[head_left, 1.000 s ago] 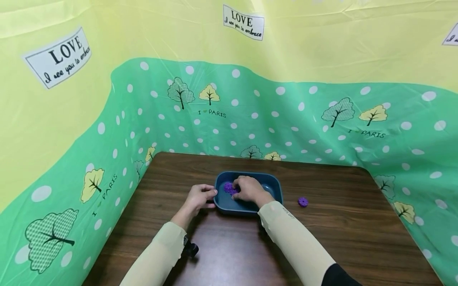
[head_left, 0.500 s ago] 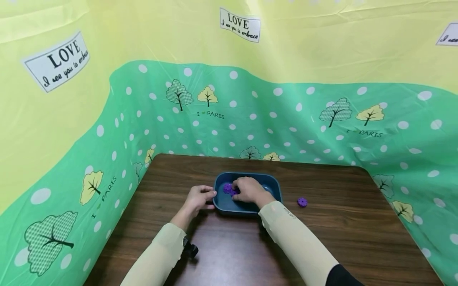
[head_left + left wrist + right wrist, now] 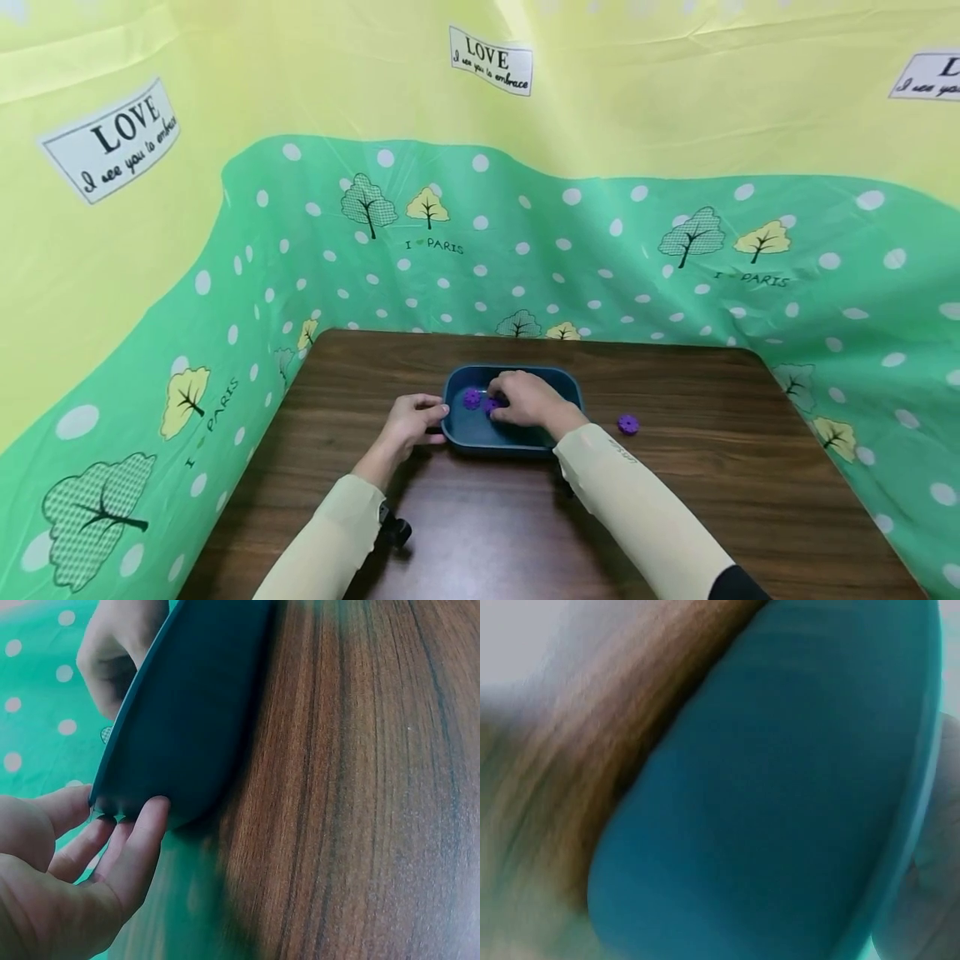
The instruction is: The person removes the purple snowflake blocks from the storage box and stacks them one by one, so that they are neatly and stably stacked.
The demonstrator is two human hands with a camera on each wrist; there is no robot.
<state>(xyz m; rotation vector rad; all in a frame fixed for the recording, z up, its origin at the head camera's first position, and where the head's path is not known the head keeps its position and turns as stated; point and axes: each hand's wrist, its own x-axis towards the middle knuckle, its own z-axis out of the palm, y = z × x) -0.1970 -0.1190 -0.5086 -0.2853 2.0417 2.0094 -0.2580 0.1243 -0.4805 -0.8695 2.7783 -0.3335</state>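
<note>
A dark blue rectangular tray [image 3: 487, 439] stands on the table. My left hand [image 3: 408, 422] is at its left end; in the left wrist view the thumb touches the rim and the fairly straight fingers [image 3: 142, 851] rest against the outer wall. Inside the tray, my right hand [image 3: 528, 398] pinches a purple notched, flower-like disc [image 3: 491, 408], partly hidden by the fingers. Another purple disc [image 3: 472, 398] lies to its left on the tray bottom. The right wrist view shows mainly the tray's outer wall [image 3: 765, 787], with part of the hand beyond the rim.
A third purple disc [image 3: 627, 424] lies on the brown wooden table [image 3: 697, 475], right of the tray. Yellow and green printed cloth [image 3: 465, 275] hangs around the table's back and sides. A black wrist device [image 3: 397, 531] sits under my left forearm.
The two discs inside the tray, close together before, now lie apart. My right hand has shifted slightly right in the tray with its disc. The left hand stays at the tray's end.
</note>
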